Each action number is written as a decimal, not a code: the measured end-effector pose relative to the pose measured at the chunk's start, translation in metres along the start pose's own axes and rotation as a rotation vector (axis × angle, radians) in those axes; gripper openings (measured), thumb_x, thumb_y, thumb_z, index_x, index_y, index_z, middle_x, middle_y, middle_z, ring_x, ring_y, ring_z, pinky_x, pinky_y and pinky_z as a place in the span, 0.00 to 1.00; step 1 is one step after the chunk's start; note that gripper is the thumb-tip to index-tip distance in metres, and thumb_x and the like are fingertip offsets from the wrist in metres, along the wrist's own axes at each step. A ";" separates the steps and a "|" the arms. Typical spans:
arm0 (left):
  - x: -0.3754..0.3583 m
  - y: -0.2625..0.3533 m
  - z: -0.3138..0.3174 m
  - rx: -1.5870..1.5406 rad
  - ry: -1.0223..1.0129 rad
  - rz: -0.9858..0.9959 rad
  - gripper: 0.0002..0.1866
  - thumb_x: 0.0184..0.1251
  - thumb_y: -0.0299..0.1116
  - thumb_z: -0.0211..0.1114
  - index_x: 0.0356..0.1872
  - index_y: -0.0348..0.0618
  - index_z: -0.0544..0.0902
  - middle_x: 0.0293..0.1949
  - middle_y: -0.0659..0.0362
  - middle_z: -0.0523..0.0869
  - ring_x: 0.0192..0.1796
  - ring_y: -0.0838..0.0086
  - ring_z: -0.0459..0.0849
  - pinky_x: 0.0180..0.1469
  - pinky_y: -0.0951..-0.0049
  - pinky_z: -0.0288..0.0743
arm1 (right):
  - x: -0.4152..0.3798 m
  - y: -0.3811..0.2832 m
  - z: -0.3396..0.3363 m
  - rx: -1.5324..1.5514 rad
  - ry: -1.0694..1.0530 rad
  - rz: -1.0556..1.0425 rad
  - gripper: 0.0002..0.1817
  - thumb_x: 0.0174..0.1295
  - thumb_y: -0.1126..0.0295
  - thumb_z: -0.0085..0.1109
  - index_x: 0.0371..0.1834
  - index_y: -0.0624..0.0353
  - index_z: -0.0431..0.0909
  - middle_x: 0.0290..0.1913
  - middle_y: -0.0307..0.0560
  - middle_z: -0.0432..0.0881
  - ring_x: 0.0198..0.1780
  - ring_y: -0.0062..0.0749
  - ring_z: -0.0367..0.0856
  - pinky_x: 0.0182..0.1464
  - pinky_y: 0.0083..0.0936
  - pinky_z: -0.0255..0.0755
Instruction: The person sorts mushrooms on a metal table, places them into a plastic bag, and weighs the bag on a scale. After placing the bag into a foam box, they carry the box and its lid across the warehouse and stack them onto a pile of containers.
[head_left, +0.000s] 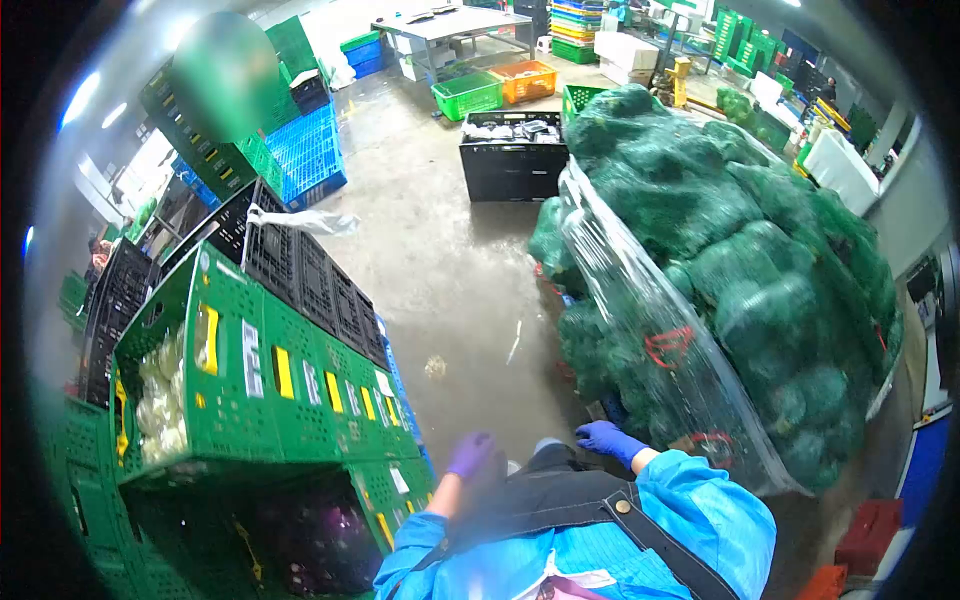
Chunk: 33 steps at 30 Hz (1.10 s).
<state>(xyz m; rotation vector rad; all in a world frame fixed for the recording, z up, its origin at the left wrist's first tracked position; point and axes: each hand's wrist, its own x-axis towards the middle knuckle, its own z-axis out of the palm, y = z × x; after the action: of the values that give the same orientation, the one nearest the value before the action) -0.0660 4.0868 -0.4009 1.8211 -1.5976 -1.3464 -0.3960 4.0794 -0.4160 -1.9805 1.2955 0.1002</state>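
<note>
Both of my hands wear purple gloves and hang low in front of my body. My left hand point(470, 456) is blurred, near the stacked green crates point(300, 385), and its finger shape is not clear. My right hand point(608, 439) has its fingers extended beside the big pile of green net bags point(760, 290), with nothing seen in it. Clear plastic wrap point(650, 290) runs along the pile's near side. White-looking produce point(163, 400) fills the top green crate, and dark purple produce point(322, 540) lies in a lower one.
Black crates point(315, 280) stand behind the green ones, with a blue pallet point(305, 150) beyond. A black crate of packages point(513, 175) sits on the floor ahead. Green point(468, 97) and orange crates point(523, 82) lie near a metal table point(450, 25). Red objects point(868, 538) are at lower right.
</note>
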 end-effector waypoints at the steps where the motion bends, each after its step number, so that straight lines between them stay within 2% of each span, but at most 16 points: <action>1: 0.025 0.004 -0.016 0.020 0.006 -0.013 0.18 0.56 0.39 0.59 0.44 0.37 0.79 0.42 0.51 0.82 0.45 0.66 0.81 0.48 0.71 0.72 | 0.019 0.008 -0.009 -0.034 0.036 0.072 0.22 0.54 0.54 0.53 0.49 0.52 0.75 0.43 0.55 0.79 0.44 0.49 0.77 0.47 0.37 0.70; 7: 0.196 0.034 -0.091 0.028 -0.027 0.077 0.18 0.56 0.38 0.60 0.43 0.36 0.78 0.41 0.50 0.82 0.45 0.66 0.81 0.49 0.71 0.72 | 0.150 0.046 -0.071 0.204 0.128 0.158 0.23 0.52 0.53 0.55 0.46 0.57 0.76 0.43 0.55 0.79 0.44 0.45 0.78 0.47 0.34 0.71; 10: 0.286 0.022 -0.119 -0.004 -0.005 0.035 0.20 0.57 0.44 0.58 0.45 0.40 0.78 0.44 0.49 0.80 0.47 0.61 0.79 0.50 0.66 0.71 | 0.240 0.065 -0.127 0.252 0.104 0.175 0.22 0.51 0.57 0.57 0.45 0.60 0.77 0.42 0.54 0.80 0.44 0.45 0.79 0.47 0.32 0.71; 12: 0.335 0.009 -0.147 0.227 -0.159 -0.167 0.20 0.57 0.45 0.57 0.45 0.41 0.78 0.47 0.49 0.79 0.49 0.59 0.78 0.51 0.64 0.71 | 0.313 0.075 -0.178 0.206 0.114 0.122 0.22 0.51 0.57 0.57 0.45 0.60 0.77 0.42 0.54 0.80 0.44 0.45 0.79 0.47 0.32 0.71; 13: 0.349 0.009 -0.161 0.221 -0.146 -0.179 0.20 0.57 0.45 0.57 0.45 0.41 0.78 0.47 0.49 0.79 0.49 0.59 0.78 0.51 0.64 0.71 | 0.343 0.074 -0.201 0.172 0.124 0.092 0.21 0.51 0.57 0.57 0.45 0.60 0.77 0.42 0.54 0.80 0.43 0.44 0.79 0.47 0.32 0.71; 15: 0.381 0.012 -0.192 0.408 -0.073 -0.078 0.18 0.53 0.44 0.60 0.36 0.39 0.82 0.36 0.50 0.83 0.40 0.63 0.81 0.44 0.67 0.72 | 0.416 0.070 -0.255 0.154 0.114 0.059 0.21 0.52 0.58 0.57 0.45 0.59 0.77 0.41 0.54 0.80 0.42 0.44 0.79 0.46 0.32 0.71; 16: 0.394 0.019 -0.206 0.284 -0.006 -0.201 0.18 0.53 0.44 0.60 0.37 0.39 0.82 0.35 0.51 0.83 0.40 0.63 0.81 0.44 0.68 0.73 | 0.454 0.067 -0.286 0.135 0.112 0.042 0.20 0.52 0.59 0.57 0.46 0.58 0.77 0.39 0.54 0.80 0.41 0.43 0.79 0.44 0.32 0.71; 18: 0.431 0.008 -0.230 0.191 0.027 -0.291 0.18 0.53 0.44 0.60 0.36 0.39 0.82 0.35 0.51 0.83 0.39 0.63 0.81 0.43 0.68 0.73 | 0.532 0.058 -0.338 0.140 0.092 0.014 0.21 0.51 0.55 0.55 0.47 0.52 0.77 0.35 0.50 0.82 0.38 0.43 0.80 0.43 0.34 0.72; 21: 0.486 -0.005 -0.274 0.040 0.081 -0.423 0.18 0.53 0.45 0.58 0.36 0.40 0.82 0.35 0.51 0.84 0.38 0.63 0.81 0.41 0.68 0.73 | 0.635 0.027 -0.405 0.091 0.105 -0.025 0.21 0.52 0.56 0.55 0.47 0.52 0.76 0.36 0.50 0.82 0.38 0.43 0.80 0.42 0.34 0.73; 23: 0.530 -0.032 -0.299 0.268 -0.194 -0.412 0.19 0.58 0.45 0.52 0.43 0.42 0.79 0.44 0.49 0.81 0.46 0.59 0.79 0.47 0.62 0.71 | 0.697 0.017 -0.427 0.122 0.172 -0.065 0.21 0.52 0.57 0.55 0.47 0.54 0.76 0.36 0.51 0.81 0.38 0.43 0.80 0.42 0.33 0.73; 24: 0.554 -0.040 -0.314 0.269 -0.220 -0.481 0.18 0.58 0.42 0.53 0.43 0.42 0.80 0.44 0.49 0.81 0.45 0.58 0.79 0.46 0.62 0.71 | 0.721 0.011 -0.436 0.217 0.169 -0.047 0.20 0.52 0.59 0.56 0.46 0.56 0.76 0.37 0.52 0.81 0.38 0.43 0.80 0.42 0.32 0.73; 26: 0.598 -0.067 -0.340 0.283 -0.139 -0.336 0.18 0.58 0.42 0.53 0.43 0.41 0.80 0.43 0.48 0.81 0.44 0.56 0.79 0.46 0.62 0.71 | 0.761 0.015 -0.442 0.201 0.131 -0.024 0.20 0.52 0.60 0.57 0.46 0.58 0.77 0.37 0.53 0.81 0.38 0.41 0.81 0.42 0.30 0.73; 27: 0.615 -0.053 -0.362 0.328 -0.137 -0.389 0.18 0.58 0.43 0.53 0.43 0.41 0.80 0.43 0.49 0.81 0.44 0.56 0.79 0.47 0.61 0.71 | 0.771 0.018 -0.439 0.197 0.119 0.007 0.19 0.52 0.62 0.58 0.45 0.60 0.77 0.37 0.54 0.81 0.38 0.38 0.81 0.42 0.29 0.73; 29: 0.660 -0.020 -0.413 0.349 -0.119 -0.458 0.19 0.58 0.43 0.53 0.43 0.41 0.80 0.43 0.49 0.81 0.45 0.56 0.79 0.47 0.61 0.71 | 0.790 0.009 -0.460 0.152 -0.080 0.036 0.19 0.52 0.62 0.58 0.44 0.62 0.77 0.39 0.55 0.81 0.39 0.39 0.81 0.44 0.29 0.72; 30: 0.679 -0.014 -0.433 0.293 -0.025 -0.454 0.18 0.56 0.43 0.54 0.40 0.42 0.80 0.42 0.49 0.81 0.44 0.55 0.79 0.46 0.62 0.71 | 0.805 0.015 -0.464 0.121 -0.115 0.050 0.19 0.52 0.62 0.57 0.44 0.62 0.77 0.40 0.55 0.81 0.41 0.40 0.80 0.45 0.29 0.72; 33: 0.744 0.007 -0.482 0.199 0.135 -0.429 0.16 0.53 0.42 0.55 0.37 0.42 0.81 0.40 0.49 0.81 0.44 0.55 0.79 0.45 0.64 0.72 | 0.847 0.036 -0.487 0.180 -0.114 0.128 0.19 0.50 0.59 0.57 0.41 0.61 0.79 0.37 0.56 0.81 0.40 0.42 0.80 0.43 0.31 0.73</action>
<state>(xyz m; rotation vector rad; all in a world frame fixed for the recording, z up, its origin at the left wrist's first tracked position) 0.2547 3.2637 -0.4698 2.4244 -1.3603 -1.2272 -0.1723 3.1289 -0.4629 -1.7154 1.3094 0.1504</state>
